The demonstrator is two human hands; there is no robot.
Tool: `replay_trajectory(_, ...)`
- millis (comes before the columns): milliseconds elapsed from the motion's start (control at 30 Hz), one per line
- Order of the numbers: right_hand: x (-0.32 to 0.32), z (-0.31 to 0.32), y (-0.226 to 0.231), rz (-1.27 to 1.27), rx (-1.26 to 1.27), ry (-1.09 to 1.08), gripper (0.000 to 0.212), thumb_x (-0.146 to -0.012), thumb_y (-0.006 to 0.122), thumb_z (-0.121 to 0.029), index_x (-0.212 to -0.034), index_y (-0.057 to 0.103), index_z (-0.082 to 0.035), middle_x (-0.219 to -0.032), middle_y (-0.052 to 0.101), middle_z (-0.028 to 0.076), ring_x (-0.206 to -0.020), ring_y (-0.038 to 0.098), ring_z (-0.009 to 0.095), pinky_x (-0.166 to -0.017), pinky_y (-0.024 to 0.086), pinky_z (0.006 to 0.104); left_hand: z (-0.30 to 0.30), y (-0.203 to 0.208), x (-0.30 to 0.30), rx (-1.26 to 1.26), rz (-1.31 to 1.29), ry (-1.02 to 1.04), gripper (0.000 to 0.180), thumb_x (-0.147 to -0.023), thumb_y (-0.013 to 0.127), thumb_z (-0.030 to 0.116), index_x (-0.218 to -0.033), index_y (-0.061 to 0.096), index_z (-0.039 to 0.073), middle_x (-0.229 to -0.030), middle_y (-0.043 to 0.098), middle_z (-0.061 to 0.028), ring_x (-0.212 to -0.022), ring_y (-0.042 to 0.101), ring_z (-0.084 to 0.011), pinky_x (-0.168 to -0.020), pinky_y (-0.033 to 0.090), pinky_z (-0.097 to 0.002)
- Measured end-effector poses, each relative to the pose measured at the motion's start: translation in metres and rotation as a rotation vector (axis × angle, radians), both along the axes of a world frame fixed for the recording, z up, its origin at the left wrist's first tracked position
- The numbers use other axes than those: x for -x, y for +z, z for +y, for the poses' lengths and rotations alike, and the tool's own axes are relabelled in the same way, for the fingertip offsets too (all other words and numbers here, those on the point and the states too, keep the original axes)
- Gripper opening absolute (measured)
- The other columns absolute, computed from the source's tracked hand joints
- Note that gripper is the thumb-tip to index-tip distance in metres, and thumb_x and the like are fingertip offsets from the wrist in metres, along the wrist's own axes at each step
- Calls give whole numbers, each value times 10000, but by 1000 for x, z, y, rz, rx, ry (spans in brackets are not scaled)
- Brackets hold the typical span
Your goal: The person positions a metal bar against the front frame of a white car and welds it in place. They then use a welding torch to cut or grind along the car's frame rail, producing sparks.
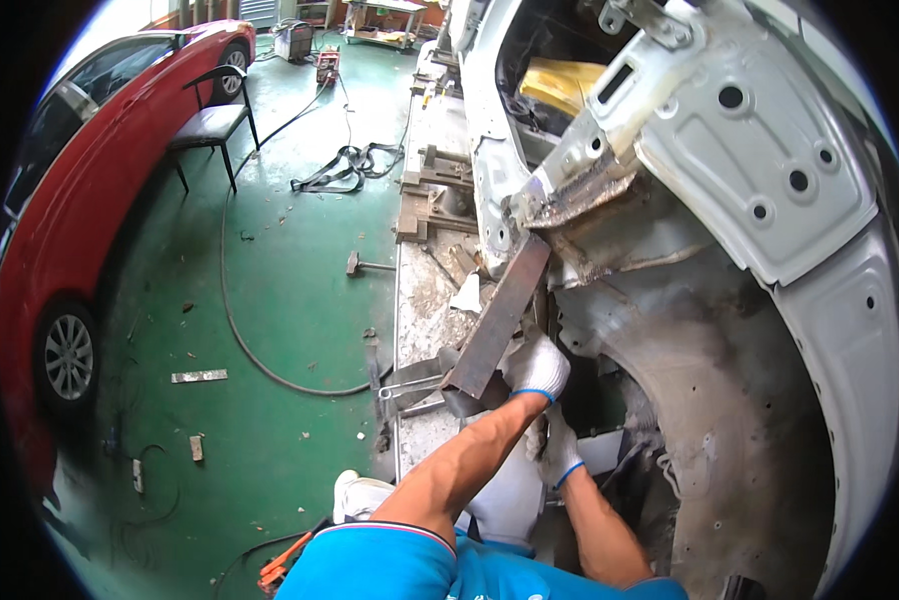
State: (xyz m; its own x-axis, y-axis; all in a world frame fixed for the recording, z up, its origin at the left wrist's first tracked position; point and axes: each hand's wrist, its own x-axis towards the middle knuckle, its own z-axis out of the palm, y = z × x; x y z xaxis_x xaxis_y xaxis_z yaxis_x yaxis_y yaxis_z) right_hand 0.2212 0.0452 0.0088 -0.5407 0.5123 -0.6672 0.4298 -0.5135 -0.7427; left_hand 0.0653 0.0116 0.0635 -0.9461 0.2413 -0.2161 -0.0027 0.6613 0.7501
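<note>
My left hand (pixel 538 366), in a white knit glove with a blue cuff, is curled against the right side of a rusty steel beam (pixel 500 318). Its fingertips are hidden, so what they close on does not show. Slanting up to the right, the beam reaches a cut, rusty edge (pixel 582 203) of the grey car body (pixel 750 150). Lower and closer to me, my right hand (pixel 560 452), gloved alike, is closed beside a narrow, dirty piece that I cannot make out. Below the beam's near end lies a metal clamp piece (pixel 410 385).
A dirty steel bench frame (pixel 430 325) with clamps (pixel 438 195) runs along my left. On the green floor are a hammer (pixel 368 264), a hose (pixel 232 310), black straps (pixel 345 170) and scraps. Further left stand a chair (pixel 213 125) and a red car (pixel 100 170). A wheel-arch panel (pixel 710 420) curves to my right.
</note>
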Motion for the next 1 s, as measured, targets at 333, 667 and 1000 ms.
replay_trajectory(333,-1,-5,46,-90,-2,-11,592,-1022,601,-686,-746,616,-163,-578,525,5,-453,478,177,-435,337,348,-11,13,3,-31,-9,-58,732,-892,687,278,-1504,436,-35,-959,782,-245,-871,790,-427,-738,617,-542)
replay_trajectory(667,-8,-1,37,-22,-163,116,205,-978,710,-275,-937,720,-75,-615,538,-10,-482,481,119,-458,371,299,-18,27,0,43,32,-49,547,-903,696,329,-1317,560,-3,-896,783,-227,-856,795,-411,-745,624,-526)
replay_trajectory(1000,-21,23,-64,114,-341,-25,141,-1033,697,-219,-996,673,-85,-722,581,4,-597,567,113,-535,542,308,-20,28,-1,16,9,-65,600,-991,617,435,-1396,521,4,-952,781,-265,-902,792,-436,-759,621,-557)
